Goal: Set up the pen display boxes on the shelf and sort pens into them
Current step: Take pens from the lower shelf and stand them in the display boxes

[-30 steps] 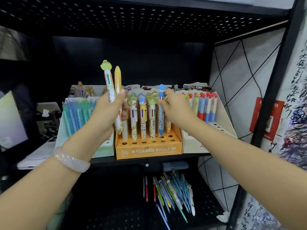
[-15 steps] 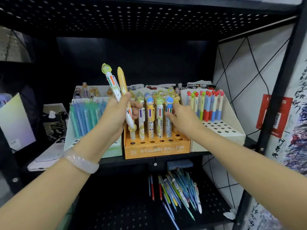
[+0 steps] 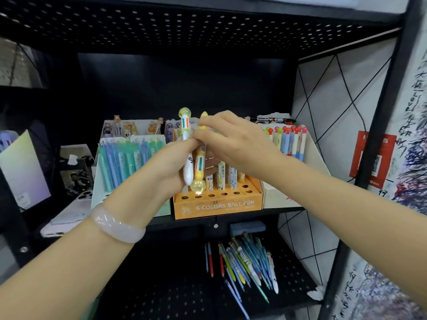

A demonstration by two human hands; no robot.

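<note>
My left hand grips two multicolour pens in front of the orange "6 COLORS BALL PEN" box. The white pen points up with its green cap on top. The yellow pen is upside down, its round clear cap at the bottom. My right hand reaches across and pinches the yellow pen's upper end. Several pens stand in the orange box's holes behind my hands, partly hidden.
A white box of teal and blue pens stands left of the orange box, a white box with red-capped pens on the right. Loose pens lie on the lower shelf. A phone lies at the left shelf edge.
My right hand left the pens standing in the orange box and moved up and left to the yellow pen in my left hand. My left hand lowered a little toward the box.
</note>
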